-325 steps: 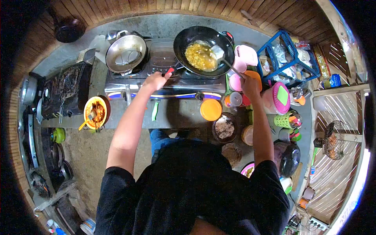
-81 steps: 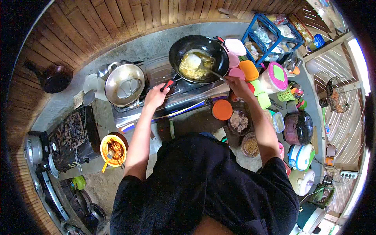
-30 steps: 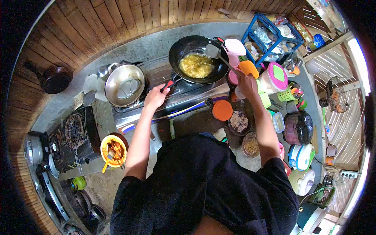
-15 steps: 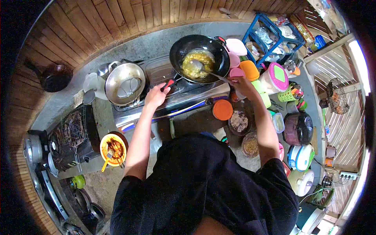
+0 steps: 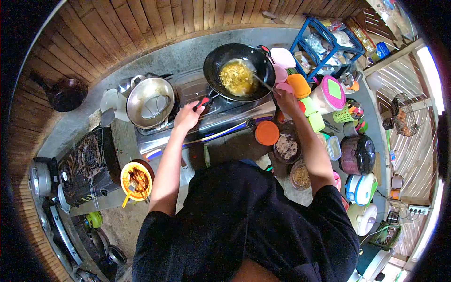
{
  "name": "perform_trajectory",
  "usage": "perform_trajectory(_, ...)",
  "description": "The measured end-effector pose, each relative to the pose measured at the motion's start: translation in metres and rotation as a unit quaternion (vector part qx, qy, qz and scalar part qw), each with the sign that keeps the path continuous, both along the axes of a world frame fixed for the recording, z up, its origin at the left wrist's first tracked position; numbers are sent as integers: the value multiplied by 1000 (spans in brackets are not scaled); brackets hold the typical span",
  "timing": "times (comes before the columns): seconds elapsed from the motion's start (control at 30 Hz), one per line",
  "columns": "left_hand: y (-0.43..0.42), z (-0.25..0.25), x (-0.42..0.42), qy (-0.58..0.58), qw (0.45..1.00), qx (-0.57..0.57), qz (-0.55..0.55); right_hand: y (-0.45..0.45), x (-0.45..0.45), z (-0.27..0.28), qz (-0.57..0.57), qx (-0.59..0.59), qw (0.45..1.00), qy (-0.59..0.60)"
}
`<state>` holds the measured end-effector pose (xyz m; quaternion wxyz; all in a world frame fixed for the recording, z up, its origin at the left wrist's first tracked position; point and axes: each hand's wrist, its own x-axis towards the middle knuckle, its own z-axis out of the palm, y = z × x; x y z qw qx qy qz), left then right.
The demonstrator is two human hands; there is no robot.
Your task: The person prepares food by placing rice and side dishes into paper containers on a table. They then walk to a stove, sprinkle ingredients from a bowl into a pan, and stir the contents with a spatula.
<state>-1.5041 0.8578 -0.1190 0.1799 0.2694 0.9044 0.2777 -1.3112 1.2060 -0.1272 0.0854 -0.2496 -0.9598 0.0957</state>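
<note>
My left hand (image 5: 188,116) is closed round the red and black handle (image 5: 203,102) of a black wok (image 5: 217,58), which sits on the right side of the stove (image 5: 216,120). Yellow food in bubbling oil (image 5: 237,77) lies in the wok. In my right hand (image 5: 286,101) is the handle of a metal spatula (image 5: 264,83); its blade is down in the right side of the oil and partly hidden. A silver pan (image 5: 136,105) with a wire strainer (image 5: 156,106) in it stands on the stove's left side.
A yellow bowl (image 5: 149,175) of red sauce stands at the left, beside a black grill (image 5: 87,162). To the right are an orange-lidded tub (image 5: 267,133), a bowl of pale powder (image 5: 287,146), stacked lidded containers (image 5: 298,86), a blue rack (image 5: 334,46) and a dark pot (image 5: 352,157).
The spatula has moved from above the wok's right rim, through the middle of the food, to the oil's right side. My right hand has shifted with it; my left hand stays on the handle.
</note>
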Motion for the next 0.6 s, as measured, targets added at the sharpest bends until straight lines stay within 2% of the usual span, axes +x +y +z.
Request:
perform_trajectory(0.03,0,3,1,-5,1000,-2,0,3,-2,-6,43,-81,995,32)
perform_trajectory(0.07,0,5,2,-10,1000,-4,1,6,-3,-11,44,-80,995,32)
perform_trajectory(0.13,0,-3,-1,-5,1000,4,-4,4,-5,-10,76,-269,958,56)
perform_trajectory(0.17,0,-8,-3,-2,1000,13,-9,4,-4,-10,76,-269,958,56)
perform_trajectory(0.27,0,-9,-3,4,1000,11,-3,-14,2,18,70,-237,968,50)
perform_trajectory(0.37,0,2,1,-19,1000,12,4,-18,7,29,39,-167,980,96)
perform_trajectory(0.43,0,-6,-2,-8,1000,10,0,-16,10,34,37,21,991,124)
perform_trajectory(0.47,0,-9,-3,3,1000,10,-2,-15,11,36,36,21,991,124)
perform_trajectory(0.53,0,-6,-2,-2,1000,7,-1,-14,13,42,-25,107,993,38)
perform_trajectory(0.6,0,-3,-1,-6,1000,4,-1,-11,17,39,-24,109,994,15)
